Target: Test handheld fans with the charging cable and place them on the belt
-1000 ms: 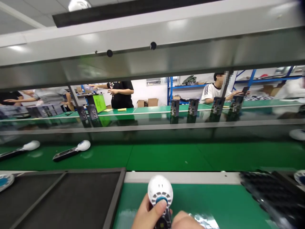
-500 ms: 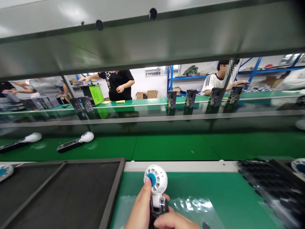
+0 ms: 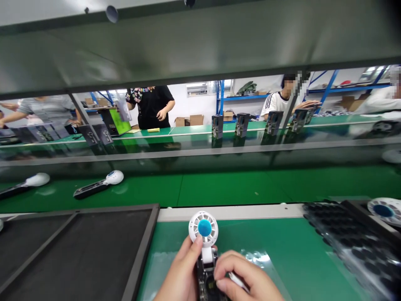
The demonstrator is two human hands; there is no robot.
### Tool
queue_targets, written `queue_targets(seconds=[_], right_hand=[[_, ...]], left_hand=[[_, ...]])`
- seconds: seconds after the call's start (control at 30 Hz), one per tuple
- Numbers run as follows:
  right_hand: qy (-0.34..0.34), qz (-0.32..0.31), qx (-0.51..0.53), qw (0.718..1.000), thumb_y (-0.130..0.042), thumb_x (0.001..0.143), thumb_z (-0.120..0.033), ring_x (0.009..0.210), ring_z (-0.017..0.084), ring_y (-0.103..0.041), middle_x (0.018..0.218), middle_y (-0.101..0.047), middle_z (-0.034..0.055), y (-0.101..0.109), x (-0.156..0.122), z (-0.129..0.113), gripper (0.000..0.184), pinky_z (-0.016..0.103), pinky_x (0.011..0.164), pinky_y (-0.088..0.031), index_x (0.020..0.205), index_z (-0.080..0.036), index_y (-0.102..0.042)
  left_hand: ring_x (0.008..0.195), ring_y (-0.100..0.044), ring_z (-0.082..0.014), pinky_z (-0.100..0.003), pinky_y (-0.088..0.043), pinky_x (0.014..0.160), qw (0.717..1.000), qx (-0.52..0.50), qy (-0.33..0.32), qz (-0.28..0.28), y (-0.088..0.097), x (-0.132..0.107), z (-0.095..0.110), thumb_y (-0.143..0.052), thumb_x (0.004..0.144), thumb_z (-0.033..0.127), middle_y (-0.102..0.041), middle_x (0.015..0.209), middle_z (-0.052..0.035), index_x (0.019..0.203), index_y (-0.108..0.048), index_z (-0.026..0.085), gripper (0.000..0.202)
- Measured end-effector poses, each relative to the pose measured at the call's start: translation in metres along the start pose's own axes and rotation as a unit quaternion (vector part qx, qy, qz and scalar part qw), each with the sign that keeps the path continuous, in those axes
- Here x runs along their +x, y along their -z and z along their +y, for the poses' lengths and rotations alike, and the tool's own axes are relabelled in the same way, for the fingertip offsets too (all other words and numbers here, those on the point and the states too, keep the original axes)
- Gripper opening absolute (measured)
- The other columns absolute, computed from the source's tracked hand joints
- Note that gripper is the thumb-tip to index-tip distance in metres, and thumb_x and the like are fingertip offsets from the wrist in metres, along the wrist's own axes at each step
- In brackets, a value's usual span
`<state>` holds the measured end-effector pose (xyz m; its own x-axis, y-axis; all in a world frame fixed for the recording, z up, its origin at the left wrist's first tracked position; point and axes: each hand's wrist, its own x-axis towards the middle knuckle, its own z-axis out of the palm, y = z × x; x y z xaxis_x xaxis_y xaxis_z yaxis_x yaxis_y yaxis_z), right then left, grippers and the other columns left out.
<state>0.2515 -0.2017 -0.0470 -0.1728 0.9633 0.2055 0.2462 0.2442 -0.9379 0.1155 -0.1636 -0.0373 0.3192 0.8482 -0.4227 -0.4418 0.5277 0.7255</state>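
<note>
A handheld fan (image 3: 194,225) with a round white slotted head, a blue disc at its centre and a dark handle with its inside exposed is in front of me. My left hand (image 3: 181,269) is closed around its neck and handle, thumb at the lower rim of the head. My right hand (image 3: 247,276) is closed at the right side of the handle, fingertips pinched near its open inner parts. A slim white stick-like piece (image 3: 238,282) shows between its fingers; its kind I cannot make out. Beneath lies a clear plastic sheet (image 3: 163,263) on the green bench.
A dark framed tray (image 3: 94,246) is at left; a sheet of black discs (image 3: 347,246) and another white fan head (image 3: 384,210) are at right. More fans (image 3: 114,177) lie on the green belt (image 3: 219,188). Boxes (image 3: 242,124) and co-workers are beyond; a shelf (image 3: 200,54) hangs overhead.
The fan head has turned to face me, showing the blue disc fully. My right hand has risen along the handle, and a white piece now shows in it. The view has shifted slightly.
</note>
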Motion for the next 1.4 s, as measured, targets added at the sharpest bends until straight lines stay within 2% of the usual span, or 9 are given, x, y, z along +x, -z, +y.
queue_targets(seconds=[0.1,0.2,0.37,0.47,0.7,0.83,1.07,1.23,1.4], right_hand=[[-0.024,-0.015,-0.055,0.998,-0.052,0.069,-0.005,0.076,0.013,-0.057,0.078,-0.057,0.0006,0.006,0.003,-0.006,0.017,0.02,0.07,-0.043,0.07,-0.019,-0.062],[-0.048,-0.033,-0.094,0.994,-0.055,0.07,-0.003,0.071,0.013,-0.057,0.072,-0.06,-0.0008,0.006,0.004,-0.01,0.019,0.018,0.065,-0.042,0.072,-0.019,-0.065],[-0.033,-0.042,-0.122,0.991,-0.054,0.071,-0.001,0.072,0.013,-0.058,0.077,-0.062,0.0001,0.001,0.001,-0.01,0.023,0.017,0.065,-0.041,0.078,-0.02,-0.066],[-0.025,-0.045,-0.132,0.99,-0.054,0.071,-0.002,0.072,0.013,-0.058,0.077,-0.062,0.0002,-0.001,0.0,-0.009,0.023,0.018,0.064,-0.042,0.078,-0.021,-0.066],[-0.003,-0.045,-0.147,0.988,-0.051,0.073,-0.007,0.072,0.014,-0.058,0.078,-0.061,0.0006,-0.004,-0.004,-0.006,0.021,0.02,0.063,-0.043,0.079,-0.022,-0.064],[-0.003,-0.04,-0.156,0.987,-0.05,0.073,-0.008,0.07,0.014,-0.059,0.076,-0.061,0.001,-0.005,-0.006,-0.005,0.02,0.02,0.061,-0.043,0.079,-0.021,-0.064],[0.007,-0.025,-0.213,0.977,-0.048,0.075,-0.011,0.066,0.014,-0.06,0.074,-0.059,0.0005,-0.009,-0.009,0.0,0.019,0.022,0.06,-0.045,0.079,-0.023,-0.062],[-0.013,-0.027,-0.268,0.963,-0.05,0.071,-0.009,0.062,0.015,-0.059,0.072,-0.058,-0.0009,-0.01,-0.009,-0.001,0.019,0.022,0.055,-0.045,0.079,-0.024,-0.059],[-0.011,-0.045,-0.285,0.957,-0.052,0.07,-0.006,0.061,0.014,-0.059,0.07,-0.058,-0.0016,-0.006,-0.008,-0.005,0.019,0.021,0.055,-0.045,0.073,-0.024,-0.06]], left_hand=[[0.08,-0.058,-0.0192,-0.028,-0.038,0.073,1.0,0.0,-0.023,-0.015,-0.003,-0.003,-0.001,-0.062,0.07,0.037,-0.066,0.069,-0.0013,0.089,-0.059,0.017,0.028],[0.082,-0.056,-0.0191,-0.028,-0.037,0.07,1.0,0.009,-0.003,0.01,-0.001,-0.002,-0.002,-0.062,0.07,0.038,-0.066,0.075,-0.0013,0.091,-0.06,0.018,0.03],[0.084,-0.054,-0.0184,-0.026,-0.037,0.067,0.999,0.031,-0.018,0.02,-0.002,-0.004,0.0,-0.06,0.072,0.034,-0.065,0.081,-0.0024,0.089,-0.061,0.016,0.025],[0.083,-0.054,-0.0178,-0.025,-0.037,0.064,0.999,0.031,-0.006,0.014,-0.004,-0.006,0.001,-0.06,0.072,0.033,-0.065,0.081,-0.0018,0.089,-0.061,0.017,0.024],[0.069,-0.052,-0.0151,-0.026,-0.039,0.065,0.998,0.051,-0.006,0.038,-0.004,-0.006,0.0,-0.059,0.071,0.033,-0.063,0.069,-0.0013,0.075,-0.062,0.014,0.019],[0.068,-0.05,-0.0141,-0.025,-0.039,0.065,0.998,0.05,-0.008,0.035,-0.004,-0.005,0.0,-0.059,0.071,0.033,-0.062,0.069,-0.0012,0.074,-0.062,0.014,0.019],[0.072,-0.052,-0.0139,-0.023,-0.038,0.063,0.999,0.032,-0.001,0.031,-0.004,-0.007,-0.001,-0.059,0.072,0.033,-0.063,0.074,-0.0008,0.082,-0.061,0.016,0.02],[0.078,-0.055,-0.0164,-0.023,-0.036,0.06,0.999,0.024,-0.009,0.031,-0.005,-0.006,0.0,-0.063,0.068,0.034,-0.064,0.081,-0.0027,0.093,-0.06,0.015,0.031],[0.081,-0.055,-0.0169,-0.024,-0.036,0.062,1.0,0.021,0.0,0.023,-0.005,-0.005,0.0,-0.062,0.071,0.034,-0.064,0.085,-0.0029,0.101,-0.057,0.017,0.035]])
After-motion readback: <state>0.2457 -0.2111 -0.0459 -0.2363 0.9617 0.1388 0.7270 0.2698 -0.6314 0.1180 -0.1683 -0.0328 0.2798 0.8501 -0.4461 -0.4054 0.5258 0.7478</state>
